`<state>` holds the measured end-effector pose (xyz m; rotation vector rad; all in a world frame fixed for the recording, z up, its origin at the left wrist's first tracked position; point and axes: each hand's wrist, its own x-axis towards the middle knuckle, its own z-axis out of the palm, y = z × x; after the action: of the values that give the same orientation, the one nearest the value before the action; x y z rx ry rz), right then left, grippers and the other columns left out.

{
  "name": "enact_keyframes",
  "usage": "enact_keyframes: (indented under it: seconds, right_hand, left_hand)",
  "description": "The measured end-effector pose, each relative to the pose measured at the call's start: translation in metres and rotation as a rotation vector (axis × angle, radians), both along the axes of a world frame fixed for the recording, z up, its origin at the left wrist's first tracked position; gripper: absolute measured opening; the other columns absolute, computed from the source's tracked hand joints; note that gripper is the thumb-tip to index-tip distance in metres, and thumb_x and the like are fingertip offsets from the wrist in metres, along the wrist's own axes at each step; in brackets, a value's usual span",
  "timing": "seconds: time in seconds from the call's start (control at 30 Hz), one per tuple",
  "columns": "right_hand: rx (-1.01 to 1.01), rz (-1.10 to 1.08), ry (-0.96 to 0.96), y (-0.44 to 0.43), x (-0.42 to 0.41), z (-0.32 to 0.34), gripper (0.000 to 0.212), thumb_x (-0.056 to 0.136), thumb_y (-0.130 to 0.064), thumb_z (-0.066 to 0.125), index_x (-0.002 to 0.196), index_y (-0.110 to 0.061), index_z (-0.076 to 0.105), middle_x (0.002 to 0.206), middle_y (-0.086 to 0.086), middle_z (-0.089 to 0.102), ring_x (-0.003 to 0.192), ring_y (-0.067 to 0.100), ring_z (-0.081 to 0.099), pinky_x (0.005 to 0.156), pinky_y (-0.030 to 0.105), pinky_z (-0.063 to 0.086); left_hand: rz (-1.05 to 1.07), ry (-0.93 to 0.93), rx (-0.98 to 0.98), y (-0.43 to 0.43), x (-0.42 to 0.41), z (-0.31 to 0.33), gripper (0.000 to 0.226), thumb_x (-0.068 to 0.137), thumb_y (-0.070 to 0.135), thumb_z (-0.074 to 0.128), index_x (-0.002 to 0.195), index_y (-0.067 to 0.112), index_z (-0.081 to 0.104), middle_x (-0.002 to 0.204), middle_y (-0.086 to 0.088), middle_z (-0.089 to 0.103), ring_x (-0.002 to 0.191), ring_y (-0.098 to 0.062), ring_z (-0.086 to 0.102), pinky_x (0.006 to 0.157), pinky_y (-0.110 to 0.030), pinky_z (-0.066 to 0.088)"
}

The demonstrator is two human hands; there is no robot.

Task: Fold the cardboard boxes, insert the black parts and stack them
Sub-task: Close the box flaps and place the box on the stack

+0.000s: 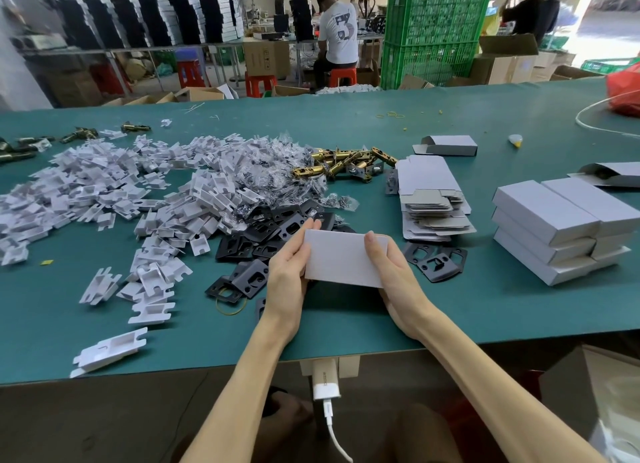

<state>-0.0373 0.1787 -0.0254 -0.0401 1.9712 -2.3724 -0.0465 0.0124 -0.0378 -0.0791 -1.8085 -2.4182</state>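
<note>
Both my hands hold one white cardboard box (341, 258) just above the green table. My left hand (289, 272) grips its left end, thumb on top. My right hand (389, 272) grips its right end, thumb lying across the top face. Black metal plates (258, 244) lie scattered under and to the left of the box, with a few more black plates (434, 258) to its right. A pile of flat unfolded boxes (431, 199) sits behind the right hand. Folded white boxes are stacked (561, 227) at the right.
A wide heap of white plastic inserts (114, 192) and clear bags covers the left of the table (450, 306). Brass latch bolts (346, 162) lie at the middle back. A single folded box (448, 145) lies further back. People work at benches beyond the table.
</note>
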Motion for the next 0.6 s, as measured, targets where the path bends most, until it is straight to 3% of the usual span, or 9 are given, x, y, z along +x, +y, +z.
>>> enact_keyframes:
  seconds: [0.13, 0.3, 0.4, 0.53, 0.6]
  right_hand:
    - [-0.043, -0.042, -0.013, 0.0004, 0.0008, 0.0010, 0.040, 0.094, -0.052, 0.058, 0.105, -0.014, 0.056, 0.101, 0.004, 0.061, 0.093, 0.015, 0.058, 0.087, 0.035, 0.048]
    - [-0.055, -0.050, -0.025, 0.0006, 0.0004, 0.0016, 0.043, 0.095, -0.051, 0.058, 0.111, -0.011, 0.057, 0.104, 0.008, 0.061, 0.094, 0.017, 0.059, 0.087, 0.037, 0.048]
    - [-0.040, -0.033, -0.033, 0.0015, -0.0006, 0.0005, 0.053, 0.094, -0.055, 0.057, 0.119, -0.008, 0.056, 0.109, 0.013, 0.063, 0.095, 0.016, 0.061, 0.089, 0.034, 0.051]
    - [0.067, 0.009, -0.017, 0.0004, -0.0021, -0.0027, 0.060, 0.090, -0.066, 0.053, 0.123, -0.015, 0.053, 0.126, 0.016, 0.062, 0.106, 0.018, 0.061, 0.108, 0.045, 0.047]
    - [0.093, 0.012, -0.016, -0.0003, -0.0029, -0.0032, 0.060, 0.088, -0.068, 0.052, 0.122, -0.019, 0.052, 0.127, 0.014, 0.062, 0.108, 0.018, 0.061, 0.110, 0.047, 0.045]
  left_hand:
    - [-0.018, -0.002, -0.011, 0.0004, 0.0013, 0.0011, 0.037, 0.109, 0.010, 0.047, 0.135, 0.030, 0.062, 0.142, 0.012, 0.064, 0.133, -0.009, 0.059, 0.119, -0.048, 0.041]
    - [-0.046, 0.015, -0.015, 0.0002, 0.0040, 0.0024, 0.040, 0.109, 0.013, 0.049, 0.146, 0.022, 0.060, 0.146, 0.000, 0.062, 0.131, -0.022, 0.059, 0.118, -0.056, 0.040]
    - [-0.075, 0.021, -0.017, 0.0024, 0.0069, 0.0053, 0.041, 0.110, 0.016, 0.046, 0.148, 0.026, 0.057, 0.149, 0.002, 0.060, 0.125, -0.018, 0.061, 0.116, -0.049, 0.044]
    - [-0.062, 0.038, -0.041, 0.0043, 0.0087, 0.0049, 0.040, 0.112, 0.022, 0.042, 0.148, 0.034, 0.057, 0.145, 0.010, 0.062, 0.122, -0.013, 0.064, 0.102, -0.034, 0.053]
    - [-0.039, 0.048, -0.073, 0.0035, 0.0094, 0.0053, 0.040, 0.110, 0.028, 0.044, 0.147, 0.038, 0.057, 0.147, 0.011, 0.060, 0.128, -0.016, 0.062, 0.105, -0.035, 0.052]
